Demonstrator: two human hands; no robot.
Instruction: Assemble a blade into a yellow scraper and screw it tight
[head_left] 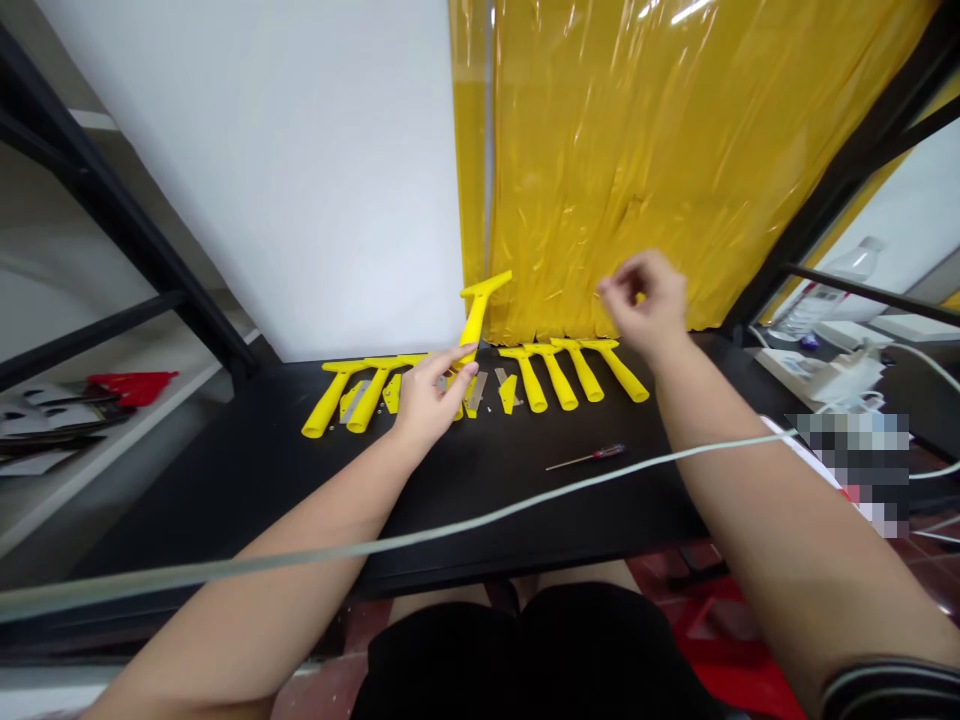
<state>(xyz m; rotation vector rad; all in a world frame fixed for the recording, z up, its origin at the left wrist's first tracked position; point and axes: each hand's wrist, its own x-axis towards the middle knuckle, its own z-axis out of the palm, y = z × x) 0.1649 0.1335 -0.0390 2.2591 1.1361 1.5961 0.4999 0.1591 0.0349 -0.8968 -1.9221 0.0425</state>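
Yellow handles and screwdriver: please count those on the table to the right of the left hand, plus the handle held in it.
Yellow handles on the table: 4
Yellow handle in the left hand: 1
Screwdriver: 1
Total: 6

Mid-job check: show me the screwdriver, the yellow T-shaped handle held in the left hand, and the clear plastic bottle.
Screwdriver (602,454): head view, on its grip.
Yellow T-shaped handle (474,322): head view, on its stem.
Clear plastic bottle (831,285): head view, on its body.

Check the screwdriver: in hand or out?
Out. The screwdriver lies on the black table, touched by neither hand: the left hand holds a yellow handle, the right hand is raised.
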